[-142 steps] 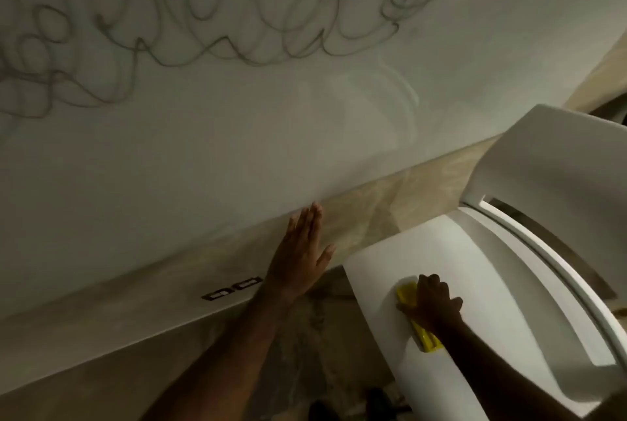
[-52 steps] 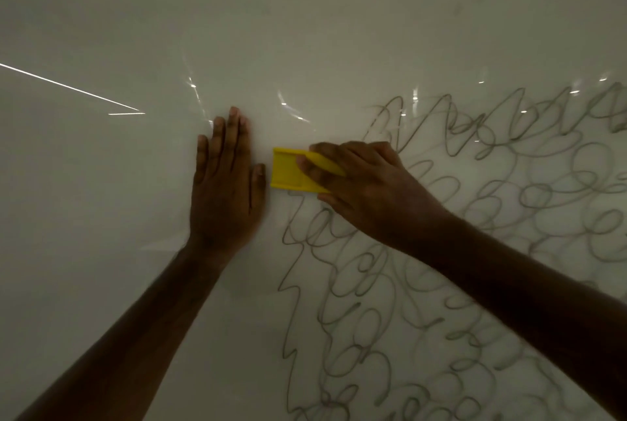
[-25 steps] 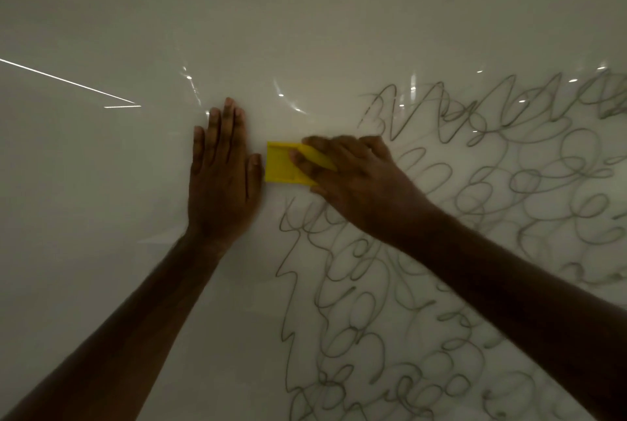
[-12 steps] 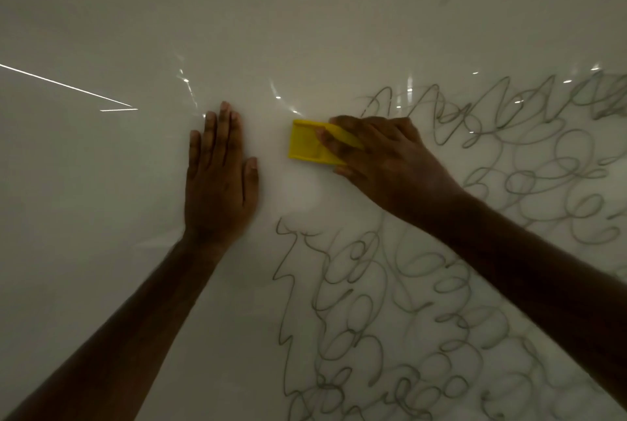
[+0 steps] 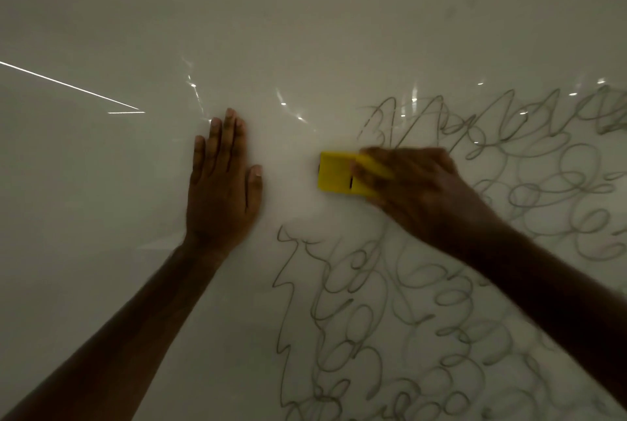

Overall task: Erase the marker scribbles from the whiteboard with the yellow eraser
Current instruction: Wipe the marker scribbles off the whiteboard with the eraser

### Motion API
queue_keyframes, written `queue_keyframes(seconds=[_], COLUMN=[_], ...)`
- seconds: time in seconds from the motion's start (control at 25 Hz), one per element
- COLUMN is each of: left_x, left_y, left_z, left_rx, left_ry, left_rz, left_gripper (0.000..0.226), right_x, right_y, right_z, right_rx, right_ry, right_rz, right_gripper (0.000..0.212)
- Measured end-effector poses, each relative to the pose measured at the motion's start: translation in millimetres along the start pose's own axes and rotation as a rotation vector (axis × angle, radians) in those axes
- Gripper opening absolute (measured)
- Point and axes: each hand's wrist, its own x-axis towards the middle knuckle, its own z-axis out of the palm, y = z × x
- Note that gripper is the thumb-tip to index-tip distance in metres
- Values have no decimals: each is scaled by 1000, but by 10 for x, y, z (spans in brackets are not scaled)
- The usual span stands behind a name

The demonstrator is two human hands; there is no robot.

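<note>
Head view: we record the whiteboard [image 5: 305, 13] filling the frame, glare streaks at upper left. The marker scribbles [image 5: 424, 319] cover the right and lower right; most of them remain, so we judge the task barely begun. The left hand [image 5: 222, 183] lies flat on the board at centre left, fingers straight and together, holding nothing. The right hand [image 5: 417, 190] grips the yellow eraser [image 5: 339, 176] against the board at frame centre. Since half a second ago the eraser has moved right and slightly down, away from the left hand, and the patch between them now reads clean. No brand, label or legible writing is visible.
</note>
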Motion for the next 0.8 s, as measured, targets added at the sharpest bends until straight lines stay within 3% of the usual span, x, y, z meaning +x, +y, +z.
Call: queue_keyframes(seconds=[0.2, 0.48, 0.64, 0.8], left_x=[-11, 5, 46, 250], left_y=[-12, -22, -17, 167], left_z=[3, -6, -19, 17], left_rx=[4, 3, -8, -14], left_ry=[0, -47, -85, -93], left_rz=[6, 9, 32, 78], left_gripper=[66, 68, 69, 71], right_x=[616, -55, -202, 269], right_y=[307, -276, -11, 395], right_z=[14, 87, -40, -82], right_rx=[0, 51, -8, -20], right_ry=[99, 25, 8, 96], right_rz=[246, 83, 67, 204], right_gripper=[54, 51, 50, 51])
